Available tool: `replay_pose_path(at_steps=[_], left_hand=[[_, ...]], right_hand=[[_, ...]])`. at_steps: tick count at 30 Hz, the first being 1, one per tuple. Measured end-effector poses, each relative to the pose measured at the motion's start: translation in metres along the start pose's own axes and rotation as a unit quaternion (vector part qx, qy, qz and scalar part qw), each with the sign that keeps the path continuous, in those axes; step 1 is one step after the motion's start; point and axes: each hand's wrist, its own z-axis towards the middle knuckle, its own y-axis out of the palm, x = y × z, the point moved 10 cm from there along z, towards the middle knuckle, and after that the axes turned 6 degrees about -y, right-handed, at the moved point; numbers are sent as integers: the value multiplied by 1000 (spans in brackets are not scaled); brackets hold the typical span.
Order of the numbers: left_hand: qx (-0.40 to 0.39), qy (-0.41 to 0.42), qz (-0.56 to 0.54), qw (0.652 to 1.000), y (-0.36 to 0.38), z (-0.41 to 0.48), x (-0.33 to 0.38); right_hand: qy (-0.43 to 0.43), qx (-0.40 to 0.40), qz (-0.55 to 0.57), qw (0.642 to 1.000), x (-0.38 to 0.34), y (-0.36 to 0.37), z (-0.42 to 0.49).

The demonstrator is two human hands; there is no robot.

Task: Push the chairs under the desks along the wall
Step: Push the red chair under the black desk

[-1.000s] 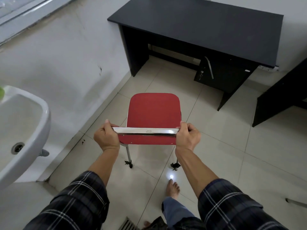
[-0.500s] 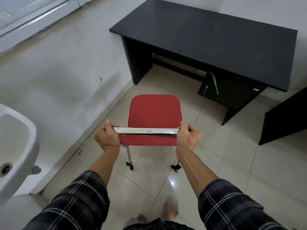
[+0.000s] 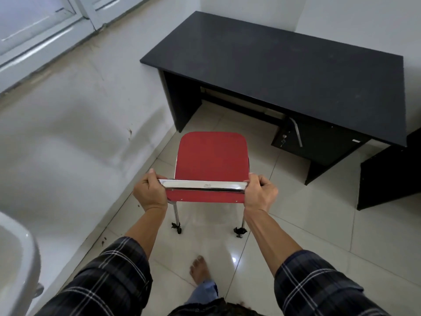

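Note:
A red chair with chrome legs stands on the tiled floor straight in front of me, its seat pointing at a black desk against the far wall. My left hand grips the left end of the chair's chrome-topped backrest. My right hand grips the right end. The seat's front edge lies just short of the desk's open knee space, left of the desk's drawer unit. The chair's front legs are hidden under the seat.
A white wall runs close along the chair's left side. A white washbasin juts out at the lower left. A second black desk stands to the right. My bare foot is on the tiles behind the chair.
The chair and I have moved forward toward the desk, which now looms larger and nearer. The washbasin has slid back to the lower left. Both hands keep their hold.

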Motion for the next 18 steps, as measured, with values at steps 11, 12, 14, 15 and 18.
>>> replay_pose_path(at_steps=[11, 12, 14, 15, 18], left_hand=[[-21, 21, -1, 1000, 48, 86, 30], [-23, 21, -1, 1000, 50, 89, 29], [-28, 23, -4, 999, 55, 94, 30], [-30, 24, -5, 999, 57, 98, 31], [-35, 22, -1, 999, 63, 108, 31]], right_hand=[[6, 49, 9, 999, -21, 65, 29], [11, 51, 9, 999, -20, 67, 30], [19, 53, 10, 998, -21, 72, 33], [19, 53, 9, 998, -22, 75, 35], [18, 58, 15, 998, -25, 81, 36]])
